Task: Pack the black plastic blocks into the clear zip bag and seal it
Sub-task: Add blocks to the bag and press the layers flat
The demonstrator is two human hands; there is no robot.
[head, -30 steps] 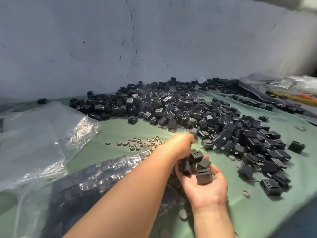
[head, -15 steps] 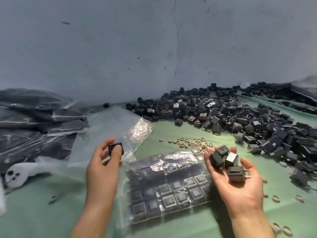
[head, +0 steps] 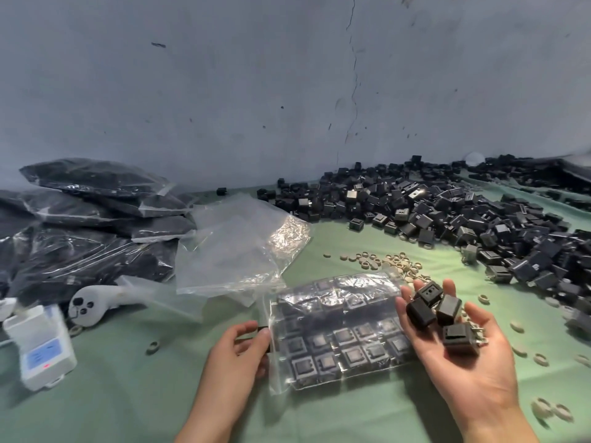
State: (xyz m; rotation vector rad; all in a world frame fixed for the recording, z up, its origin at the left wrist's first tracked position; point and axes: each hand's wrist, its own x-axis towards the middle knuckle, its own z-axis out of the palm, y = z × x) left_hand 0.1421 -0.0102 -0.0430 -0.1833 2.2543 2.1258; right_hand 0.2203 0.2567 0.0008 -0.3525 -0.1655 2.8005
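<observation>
Your bag (head: 335, 340) looked nearly full but unsealed. Your left grip (head: 238, 350) pinched one block (head: 264, 333) at its mouth; your right grip (head: 460, 346), spread flat, carried four blocks (head: 447, 314) beside it.

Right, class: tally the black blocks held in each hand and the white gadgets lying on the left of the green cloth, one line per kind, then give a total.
Black blocks on the right hand: 4
Black block pinched by the left hand: 1
White controller: 1
White box: 1
Total: 7
</observation>
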